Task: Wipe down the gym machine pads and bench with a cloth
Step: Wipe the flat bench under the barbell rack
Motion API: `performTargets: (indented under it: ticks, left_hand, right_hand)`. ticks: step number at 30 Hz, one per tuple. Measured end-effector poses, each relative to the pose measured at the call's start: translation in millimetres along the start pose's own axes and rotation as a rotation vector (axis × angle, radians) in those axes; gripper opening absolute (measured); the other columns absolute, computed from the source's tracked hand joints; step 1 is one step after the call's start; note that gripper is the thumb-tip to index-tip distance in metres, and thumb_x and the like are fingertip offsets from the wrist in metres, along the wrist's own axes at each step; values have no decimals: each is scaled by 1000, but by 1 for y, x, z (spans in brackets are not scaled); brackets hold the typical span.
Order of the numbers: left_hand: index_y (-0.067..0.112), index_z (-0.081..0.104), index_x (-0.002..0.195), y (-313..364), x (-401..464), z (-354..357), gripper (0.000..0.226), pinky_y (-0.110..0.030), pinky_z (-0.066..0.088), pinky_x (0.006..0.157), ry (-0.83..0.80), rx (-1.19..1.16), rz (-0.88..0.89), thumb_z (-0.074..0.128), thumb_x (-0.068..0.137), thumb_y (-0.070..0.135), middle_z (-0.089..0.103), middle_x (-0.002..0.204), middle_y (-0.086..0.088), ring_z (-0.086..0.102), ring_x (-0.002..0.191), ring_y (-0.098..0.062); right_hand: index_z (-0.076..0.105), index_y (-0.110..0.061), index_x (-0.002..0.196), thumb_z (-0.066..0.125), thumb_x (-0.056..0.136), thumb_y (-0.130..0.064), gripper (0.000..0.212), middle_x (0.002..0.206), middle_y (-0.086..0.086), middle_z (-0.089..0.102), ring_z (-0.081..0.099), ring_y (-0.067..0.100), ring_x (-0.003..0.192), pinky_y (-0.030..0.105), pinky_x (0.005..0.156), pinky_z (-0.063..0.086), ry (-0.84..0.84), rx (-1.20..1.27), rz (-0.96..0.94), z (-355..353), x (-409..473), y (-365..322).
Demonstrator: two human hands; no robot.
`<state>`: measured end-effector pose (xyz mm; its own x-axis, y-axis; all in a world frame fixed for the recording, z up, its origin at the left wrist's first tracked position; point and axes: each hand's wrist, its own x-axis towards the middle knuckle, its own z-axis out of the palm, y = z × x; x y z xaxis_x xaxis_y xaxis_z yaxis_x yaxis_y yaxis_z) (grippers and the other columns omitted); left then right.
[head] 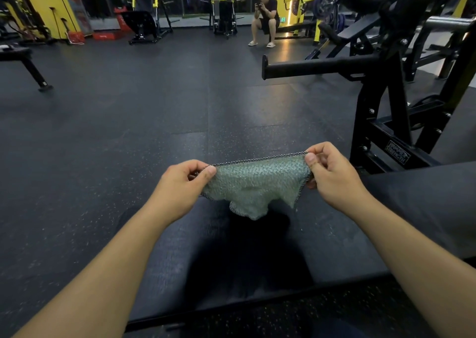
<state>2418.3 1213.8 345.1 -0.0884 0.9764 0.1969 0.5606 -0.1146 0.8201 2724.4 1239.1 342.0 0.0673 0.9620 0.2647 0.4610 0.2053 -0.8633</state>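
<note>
Cloth (253, 186), green and nubbly with a dark stitched hem, held up in mid-air over the bench (417, 203), stretched between both hands along its top edge. Left hand (180, 183) pinching the left corner between thumb and curled fingers; right hand (332, 172) doing the same at the right corner, thumb on top. Bottom edge sagging and bunching into a droopy point, not touching the pad below as far as can be told.

Looks very light and totally limp, zero stiffness, so no holding shape on its own. Probably grippy rather than slippery thanks to that bumpy weave, and nothing fragile about it. Corner pinches fine for shaking out or folding, but useless for wiping. Better to fold in half or wad into the palm, then press flat with spread fingers so the whole face drags across the vinyl. Can't tell whether damp or dry.

Bench pad dark, broad, running under and to the right. Black machine frame (381, 110) beyond that on the right, a horizontal bar (316, 67) sticking out left. Speckled rubber floor (103, 121) all round. Person (265, 18) crouched way off at the back, yellow machines (144, 10) behind.
</note>
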Motion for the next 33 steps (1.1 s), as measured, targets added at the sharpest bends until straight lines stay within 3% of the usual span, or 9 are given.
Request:
performTargets:
  ticks: [4,9,12,16,19,21,24,28,33]
  left_hand:
    - [28,71,88,-1,10,10,17,-27,48,71,44,28,-1,65,99,38,72,82,6,60,73,-7]
    - [30,72,89,18,21,3,9,-22,53,71,178,-216,74,69,98,31,73,76,11,63,69,-2]
    - [28,74,94,23,7,-8,7,-18,54,70,94,-201,99,69,98,30,74,76,11,66,68,-1]
    - [23,75,90,7,-24,-16,9,-24,60,72,-235,-27,40,69,96,24,76,81,-2,70,70,-10]
    - [34,74,90,-22,-48,-16,5,-36,58,80,-554,205,-18,71,94,36,74,78,7,66,70,-6]
    - [37,73,91,-37,-57,-13,7,-37,56,80,-648,279,-50,70,94,43,73,79,7,59,69,-1]
    - [39,73,91,-49,-53,-7,10,-33,56,83,-588,363,-34,69,94,47,74,83,18,65,76,2]
    - [40,73,93,-54,-24,9,11,-27,53,85,-395,483,6,67,94,49,71,84,22,64,83,6]
    - [41,59,132,-68,-3,38,43,-37,48,102,-430,687,50,57,94,62,55,117,15,53,118,-11]
  right_hand:
    - [60,-32,95,55,103,-33,10,90,-2,65,65,19,82,50,80,62,-32,1,61,0,15,4]
    - [61,-43,90,57,90,-54,12,106,13,67,66,36,102,61,85,58,-53,165,46,-3,30,-3]
    - [62,-40,93,59,91,-53,13,103,11,66,64,31,94,64,83,58,-121,222,74,-6,14,-5]
    - [58,-20,99,53,105,-21,8,79,-1,54,53,17,73,58,75,61,-323,168,128,-4,-30,21]
    - [59,-32,94,55,104,-28,11,73,-7,61,61,14,65,42,68,60,-556,-94,151,-5,-62,42]
    - [58,-34,97,54,104,-33,8,76,-8,68,66,12,65,37,68,55,-617,-200,167,-5,-69,50]
    - [59,-34,98,55,103,-36,7,77,-16,68,62,4,63,28,65,52,-559,-274,144,-1,-65,52]
    - [61,-35,94,58,100,-38,7,82,-11,68,63,4,76,28,71,51,-415,-393,132,11,-48,56]
    - [62,-34,108,56,96,-39,15,94,-15,56,60,11,96,34,85,52,-413,-658,83,27,-38,65]
